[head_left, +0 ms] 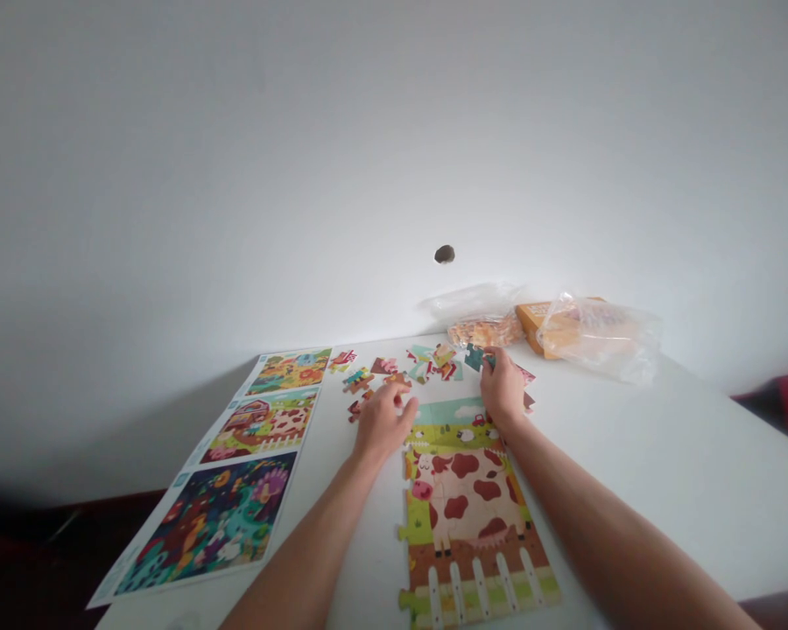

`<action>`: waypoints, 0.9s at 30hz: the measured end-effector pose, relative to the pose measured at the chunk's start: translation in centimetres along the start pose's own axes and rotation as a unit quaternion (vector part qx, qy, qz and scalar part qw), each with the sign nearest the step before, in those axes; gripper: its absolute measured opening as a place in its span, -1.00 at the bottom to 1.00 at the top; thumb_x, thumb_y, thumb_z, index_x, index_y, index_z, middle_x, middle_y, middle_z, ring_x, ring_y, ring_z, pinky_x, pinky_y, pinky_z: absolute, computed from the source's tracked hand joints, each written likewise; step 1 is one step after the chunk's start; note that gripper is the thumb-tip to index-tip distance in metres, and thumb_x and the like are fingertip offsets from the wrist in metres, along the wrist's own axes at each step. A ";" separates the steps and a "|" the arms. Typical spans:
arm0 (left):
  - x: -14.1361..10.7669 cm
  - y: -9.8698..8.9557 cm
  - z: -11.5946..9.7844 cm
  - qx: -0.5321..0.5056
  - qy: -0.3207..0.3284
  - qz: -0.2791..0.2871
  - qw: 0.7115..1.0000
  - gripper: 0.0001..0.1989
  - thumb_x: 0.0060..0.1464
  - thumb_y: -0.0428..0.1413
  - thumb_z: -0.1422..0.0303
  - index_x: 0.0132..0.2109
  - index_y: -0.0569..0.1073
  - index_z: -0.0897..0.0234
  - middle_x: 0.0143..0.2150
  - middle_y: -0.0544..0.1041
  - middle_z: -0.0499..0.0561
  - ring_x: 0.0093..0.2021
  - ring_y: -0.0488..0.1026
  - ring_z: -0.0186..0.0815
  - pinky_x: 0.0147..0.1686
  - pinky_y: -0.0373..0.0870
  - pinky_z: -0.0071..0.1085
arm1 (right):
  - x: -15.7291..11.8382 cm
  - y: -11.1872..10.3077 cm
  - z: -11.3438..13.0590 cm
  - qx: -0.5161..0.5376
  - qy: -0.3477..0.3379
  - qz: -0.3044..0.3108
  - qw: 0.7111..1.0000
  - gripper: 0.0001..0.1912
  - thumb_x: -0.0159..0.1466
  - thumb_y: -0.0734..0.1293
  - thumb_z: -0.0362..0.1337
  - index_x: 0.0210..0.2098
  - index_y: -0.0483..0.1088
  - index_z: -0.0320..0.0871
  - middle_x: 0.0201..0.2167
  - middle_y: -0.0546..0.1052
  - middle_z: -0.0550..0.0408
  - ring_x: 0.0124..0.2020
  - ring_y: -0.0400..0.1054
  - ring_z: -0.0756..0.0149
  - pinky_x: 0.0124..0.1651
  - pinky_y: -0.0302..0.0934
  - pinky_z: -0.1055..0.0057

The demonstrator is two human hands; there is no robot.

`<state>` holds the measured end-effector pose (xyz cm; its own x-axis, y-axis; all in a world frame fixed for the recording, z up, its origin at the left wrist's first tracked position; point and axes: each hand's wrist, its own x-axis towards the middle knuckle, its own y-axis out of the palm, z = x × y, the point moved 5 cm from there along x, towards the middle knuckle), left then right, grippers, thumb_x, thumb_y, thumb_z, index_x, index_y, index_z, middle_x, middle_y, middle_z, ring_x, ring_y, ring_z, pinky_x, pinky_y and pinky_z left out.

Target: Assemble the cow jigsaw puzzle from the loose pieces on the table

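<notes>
A partly joined jigsaw puzzle of a spotted cow behind a white fence lies in front of me. My left hand hovers at its upper left corner, thumb and index finger apart with nothing visible between them. Brown and red loose puzzle pieces lie beside that hand. Above the puzzle's upper right corner, my right hand has its fingertips closed on a dark teal puzzle piece. Reddish pieces show partly from behind this hand. More loose pieces are scattered between the hands, farther back.
A picture sheet with three printed scenes lies on the left, reaching over the white table's edge. At the back are a plastic bag of pieces, an orange box and a clear plastic bag. The wall has a hole.
</notes>
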<state>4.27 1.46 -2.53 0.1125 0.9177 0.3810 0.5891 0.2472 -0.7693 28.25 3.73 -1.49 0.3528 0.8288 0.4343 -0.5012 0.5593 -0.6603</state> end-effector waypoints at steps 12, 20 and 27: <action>-0.8 -0.9 -0.2 -0.240 0.021 -0.024 0.970 -0.64 0.22 0.06 0.28 0.13 0.40 0.21 -0.17 0.56 0.03 -0.27 0.48 -0.30 -0.28 0.40 -0.43 | -4.5 1.2 5.7 0.357 -0.120 0.255 0.891 -0.68 0.26 0.31 -0.20 -0.01 0.40 -0.12 -0.24 0.58 0.10 -0.25 0.44 0.28 -0.16 0.29 0.37; -0.6 -2.3 -0.2 -0.178 0.063 -0.101 0.977 -0.84 0.08 0.11 0.50 -0.33 0.57 0.19 -0.08 0.48 0.04 0.03 0.41 -0.19 0.05 0.37 -0.26 | -2.8 -0.3 4.5 0.218 -0.152 0.104 0.958 -0.85 0.30 0.33 -0.24 -0.23 0.56 -0.02 -0.09 0.58 0.08 -0.02 0.34 0.18 0.11 0.19 0.23; -0.3 -2.0 0.1 -0.288 0.019 -0.071 0.955 -0.78 0.00 0.04 0.54 -0.37 0.57 0.21 -0.30 0.56 -0.01 -0.21 0.50 -0.27 -0.26 0.48 -0.42 | -1.2 0.7 1.2 -0.034 -0.097 0.087 0.991 -0.78 0.29 0.34 -0.28 -0.20 0.61 0.14 0.06 0.48 0.11 0.06 0.20 0.05 0.14 0.05 0.08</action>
<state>2.95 0.70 -1.16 0.0209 0.8726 0.4881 0.9418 0.1466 -0.3024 26.50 3.14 -1.72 0.1038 0.9041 0.4144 -0.4838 0.4100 -0.7732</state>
